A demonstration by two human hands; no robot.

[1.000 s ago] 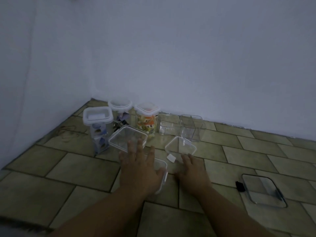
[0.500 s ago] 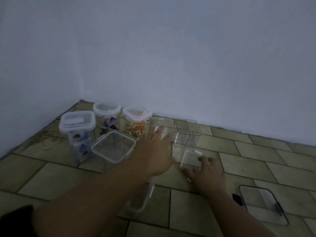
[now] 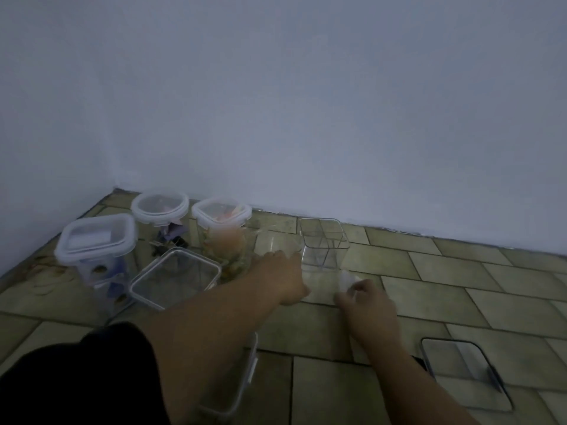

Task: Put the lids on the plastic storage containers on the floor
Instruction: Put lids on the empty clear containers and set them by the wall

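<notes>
Two open clear containers stand near the wall: the left one (image 3: 271,242) and the right one (image 3: 323,243). My left hand (image 3: 283,276) reaches forward and its fingers curl on the left one's near side. Just in front of the right one, my right hand (image 3: 366,300) pinches a small clear lid (image 3: 346,279), tilted up off the floor. A white-rimmed lid (image 3: 245,378) lies partly under my left forearm. A dark-rimmed lid (image 3: 460,371) lies flat at the right.
Three lidded containers stand in the corner: a square one (image 3: 95,240), a round one (image 3: 159,205) and an orange-filled one (image 3: 222,214). A clear lidded box (image 3: 175,276) sits in front of them. The white wall runs close behind, on a tiled floor.
My left hand has stretched further forward and closed on the left open container. My right hand has lifted the small lid's edge and moved it toward the right container.
</notes>
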